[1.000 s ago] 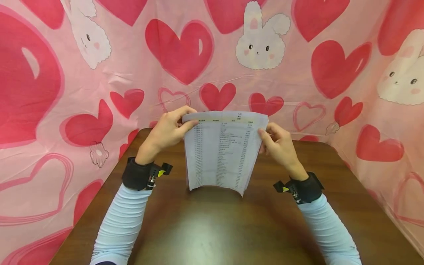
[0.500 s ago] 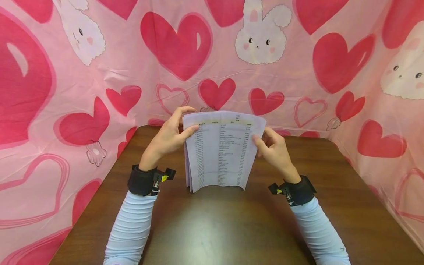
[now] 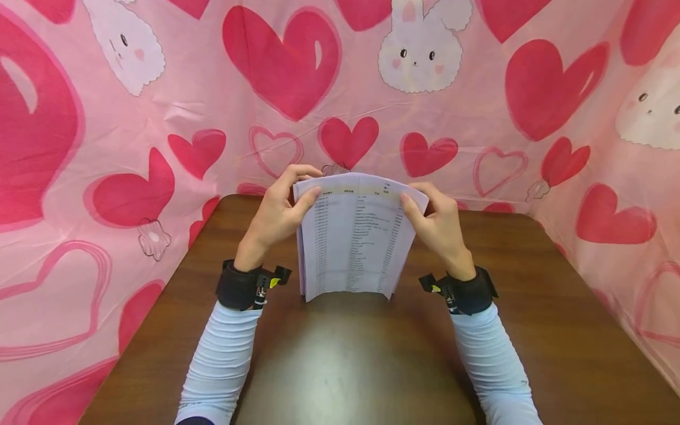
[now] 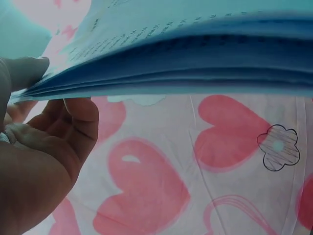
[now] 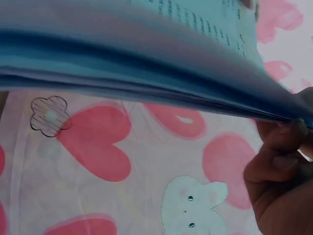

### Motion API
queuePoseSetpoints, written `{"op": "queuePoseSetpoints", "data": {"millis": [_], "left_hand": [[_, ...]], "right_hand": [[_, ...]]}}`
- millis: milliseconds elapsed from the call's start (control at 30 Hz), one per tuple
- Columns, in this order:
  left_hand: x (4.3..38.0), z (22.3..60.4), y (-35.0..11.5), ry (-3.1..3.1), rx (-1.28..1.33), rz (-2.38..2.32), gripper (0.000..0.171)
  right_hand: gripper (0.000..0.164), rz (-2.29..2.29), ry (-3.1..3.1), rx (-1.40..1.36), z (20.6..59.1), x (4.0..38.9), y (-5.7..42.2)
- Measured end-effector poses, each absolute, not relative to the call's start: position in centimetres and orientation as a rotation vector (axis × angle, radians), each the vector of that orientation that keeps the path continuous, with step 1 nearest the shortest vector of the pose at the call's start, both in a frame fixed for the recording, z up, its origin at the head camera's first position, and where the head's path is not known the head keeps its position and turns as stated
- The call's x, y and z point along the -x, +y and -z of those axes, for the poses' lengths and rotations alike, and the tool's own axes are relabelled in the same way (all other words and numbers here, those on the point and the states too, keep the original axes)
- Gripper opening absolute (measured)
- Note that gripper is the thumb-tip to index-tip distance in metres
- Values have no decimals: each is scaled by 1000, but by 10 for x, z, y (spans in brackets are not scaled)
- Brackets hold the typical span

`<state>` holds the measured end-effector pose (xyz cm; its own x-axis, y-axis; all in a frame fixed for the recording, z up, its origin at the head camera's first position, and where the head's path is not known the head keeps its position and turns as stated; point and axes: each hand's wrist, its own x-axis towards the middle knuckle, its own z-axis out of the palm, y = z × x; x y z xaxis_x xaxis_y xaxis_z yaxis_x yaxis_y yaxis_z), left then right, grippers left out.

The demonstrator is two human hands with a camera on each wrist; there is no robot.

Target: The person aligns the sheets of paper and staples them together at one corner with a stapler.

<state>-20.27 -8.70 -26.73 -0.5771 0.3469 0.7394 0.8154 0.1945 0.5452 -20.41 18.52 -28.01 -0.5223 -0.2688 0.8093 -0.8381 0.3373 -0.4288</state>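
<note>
A stack of printed paper sheets [image 3: 350, 242] stands upright and slightly bowed at the middle of the table, its lower edge close to the tabletop. Columns of small print cover the front sheet. At the upper left corner my left hand [image 3: 278, 206] pinches it, thumb in front and fingers behind. My right hand [image 3: 438, 221] grips the upper right side the same way. In the left wrist view the sheets [image 4: 195, 63] show as several layers with gaps between them. Curled fingers of the right hand [image 5: 283, 171] lie behind the stack in the right wrist view.
The brown wooden table [image 3: 340, 366] spreads around the paper, with a glossy light patch in front. A pink cloth [image 3: 212, 71] with hearts and white rabbits hangs behind the table and along its sides. Black straps with small cameras [image 3: 244, 286] circle both wrists.
My right hand first slid its thumb down along the right edge, then moved up and inward to the upper corner. Both forearms have come closer together. The head view has tilted slightly downward.
</note>
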Motion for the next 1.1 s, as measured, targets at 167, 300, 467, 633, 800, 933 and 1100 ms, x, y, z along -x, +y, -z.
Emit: {"op": "queuePoseSetpoints", "data": {"millis": [167, 300, 467, 633, 800, 933, 1100], "left_hand": [[210, 272, -88, -2107, 1085, 1406, 36], [219, 277, -93, -2186, 1112, 1559, 37], [224, 285, -98, -2389, 1198, 1650, 37], [220, 284, -101, -2356, 1175, 1661, 37], [213, 278, -107, -2287, 1199, 1715, 37], [212, 277, -107, -2288, 1185, 1788, 36], [220, 284, -106, -2135, 1166, 1886, 31]], "right_hand": [[29, -1086, -2159, -990, 281, 204, 184], [33, -1104, -2162, -1070, 287, 212, 189], [33, -1246, -2000, -1133, 305, 232, 193], [34, -1230, -1805, -1227, 306, 235, 186], [36, -1161, -1743, -1259, 305, 230, 183], [38, -1149, -1768, -1280, 311, 228, 182], [45, -1276, -1972, -1337, 311, 225, 181]]}}
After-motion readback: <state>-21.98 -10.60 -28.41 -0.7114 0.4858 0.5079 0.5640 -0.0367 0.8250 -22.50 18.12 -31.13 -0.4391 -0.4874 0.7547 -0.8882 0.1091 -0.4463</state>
